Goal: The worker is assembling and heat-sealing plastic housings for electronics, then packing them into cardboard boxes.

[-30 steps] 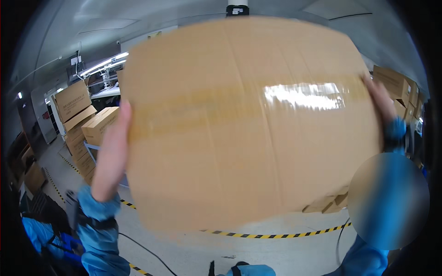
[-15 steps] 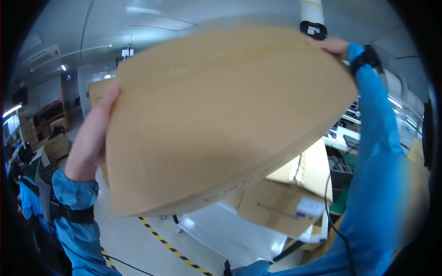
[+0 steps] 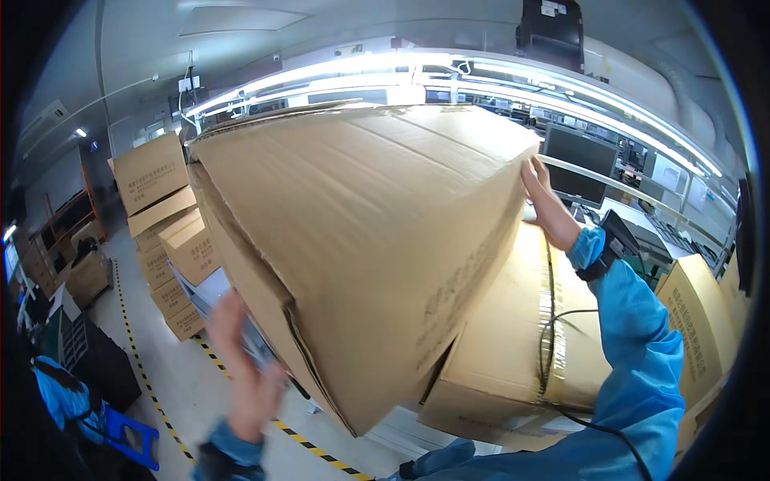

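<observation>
A large cardboard box (image 3: 361,248) fills the middle of the view, tilted so that one long edge runs down toward the lower centre and its far end rises toward the ceiling lights. It is carried between two hands.

The left hand (image 3: 241,365) is nearest, low and blurred, just beside the lower left edge of the box. Its fingers look spread and point upward against the box's underside, but the blur hides whether they truly press on the cardboard, so its grip cannot be told for sure.

The right hand (image 3: 545,200) is farther up, at the box's upper right corner. Its fingers are stretched flat and lie against the side face, holding the corner rather than curling round it. The blue sleeve (image 3: 634,353) runs down from it to the lower edge, with a dark band at the wrist.

Just beneath the tilted box lies a second cardboard box (image 3: 513,353), taped along its seam, with a black cable (image 3: 553,337) across it. The carried box rests on or just over its top.

Farther right stands one more carton (image 3: 698,313). At left, well apart, a stack of about five cartons (image 3: 164,216) stands by the yellow-black floor tape (image 3: 152,393). Beyond, one dark monitor (image 3: 581,164) sits under the long light strips (image 3: 417,68).
</observation>
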